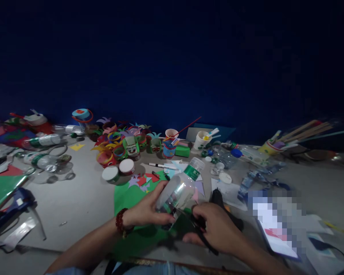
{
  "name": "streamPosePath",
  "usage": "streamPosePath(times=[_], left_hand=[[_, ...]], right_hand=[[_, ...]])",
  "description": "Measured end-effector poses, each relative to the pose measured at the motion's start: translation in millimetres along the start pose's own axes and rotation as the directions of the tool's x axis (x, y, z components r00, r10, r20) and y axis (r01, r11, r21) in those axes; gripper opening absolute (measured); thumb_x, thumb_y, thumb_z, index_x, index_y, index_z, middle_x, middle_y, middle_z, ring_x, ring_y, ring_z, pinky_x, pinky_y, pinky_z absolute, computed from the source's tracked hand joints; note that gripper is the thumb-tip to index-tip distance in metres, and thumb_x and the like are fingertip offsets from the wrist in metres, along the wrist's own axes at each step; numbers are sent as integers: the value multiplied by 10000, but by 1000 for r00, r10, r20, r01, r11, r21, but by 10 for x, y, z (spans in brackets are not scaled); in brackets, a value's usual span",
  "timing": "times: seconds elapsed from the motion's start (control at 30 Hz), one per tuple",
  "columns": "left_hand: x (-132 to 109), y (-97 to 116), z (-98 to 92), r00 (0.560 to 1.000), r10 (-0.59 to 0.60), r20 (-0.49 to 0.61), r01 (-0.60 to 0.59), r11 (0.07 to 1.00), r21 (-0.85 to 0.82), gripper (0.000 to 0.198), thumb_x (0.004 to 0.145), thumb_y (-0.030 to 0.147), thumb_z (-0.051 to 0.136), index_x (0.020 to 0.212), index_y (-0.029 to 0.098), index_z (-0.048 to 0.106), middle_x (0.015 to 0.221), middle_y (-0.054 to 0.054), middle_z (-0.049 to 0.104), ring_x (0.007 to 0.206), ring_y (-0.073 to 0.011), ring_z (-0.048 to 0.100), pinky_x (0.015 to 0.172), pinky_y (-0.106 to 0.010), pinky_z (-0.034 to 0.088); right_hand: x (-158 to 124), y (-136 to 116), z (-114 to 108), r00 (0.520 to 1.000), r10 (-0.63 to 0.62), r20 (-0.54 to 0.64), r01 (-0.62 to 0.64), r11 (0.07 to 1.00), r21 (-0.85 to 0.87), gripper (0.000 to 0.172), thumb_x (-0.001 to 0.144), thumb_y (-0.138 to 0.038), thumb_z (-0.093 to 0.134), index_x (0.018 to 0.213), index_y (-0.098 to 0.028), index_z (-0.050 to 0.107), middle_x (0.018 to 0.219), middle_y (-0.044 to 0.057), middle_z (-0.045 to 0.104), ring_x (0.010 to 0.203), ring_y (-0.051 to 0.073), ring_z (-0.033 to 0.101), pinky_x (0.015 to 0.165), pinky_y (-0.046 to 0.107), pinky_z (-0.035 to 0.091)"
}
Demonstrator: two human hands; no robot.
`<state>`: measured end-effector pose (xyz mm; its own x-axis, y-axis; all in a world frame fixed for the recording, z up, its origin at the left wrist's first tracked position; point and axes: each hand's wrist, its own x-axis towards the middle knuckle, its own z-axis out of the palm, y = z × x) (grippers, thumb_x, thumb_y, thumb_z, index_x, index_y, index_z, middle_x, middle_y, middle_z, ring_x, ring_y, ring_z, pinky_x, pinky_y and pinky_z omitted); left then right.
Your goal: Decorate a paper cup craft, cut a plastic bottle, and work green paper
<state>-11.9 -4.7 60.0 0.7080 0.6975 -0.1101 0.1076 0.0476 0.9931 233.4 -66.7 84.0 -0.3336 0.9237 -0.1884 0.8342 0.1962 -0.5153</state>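
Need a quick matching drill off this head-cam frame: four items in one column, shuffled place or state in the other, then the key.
Things
1. clear plastic bottle
2. scissors
3. green paper sheet
4. black marker

Places or states
A. lying flat on the table under both hands
B. in the right hand, blades at the bottle's lower end
C. lying alone on the table beyond the bottle, touched by neither hand
D. gripped by the left hand, tilted with its cap end pointing away from the person

Pairs: 1-D, 2-B, 3-A, 4-C
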Motion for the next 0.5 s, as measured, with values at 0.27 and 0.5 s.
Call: streamPosePath(times=[0.27,0.5], left_hand=[[22,22,4,999,-23,-29,21,998,-59,954,649,544,812,1425,233,351,1390,-100,491,1287,-314,466,1053,-405,427],[17,34,-22,1000,7,-18,-8,999,-46,872,677,503,812,1388,247,378,1334,-82,517,1220,-283,515,1009,-375,456]], right_hand=[[-16,20,24,995,94,-16,-92,991,93,570,653,-601,789,533,-201,402,536,-60,421,528,104,368,500,229,202],[-58,79,72,996,87,-1,-87,989,120,544,686,-560,771,523,-196,402,526,-65,384,522,95,337,491,229,190]])
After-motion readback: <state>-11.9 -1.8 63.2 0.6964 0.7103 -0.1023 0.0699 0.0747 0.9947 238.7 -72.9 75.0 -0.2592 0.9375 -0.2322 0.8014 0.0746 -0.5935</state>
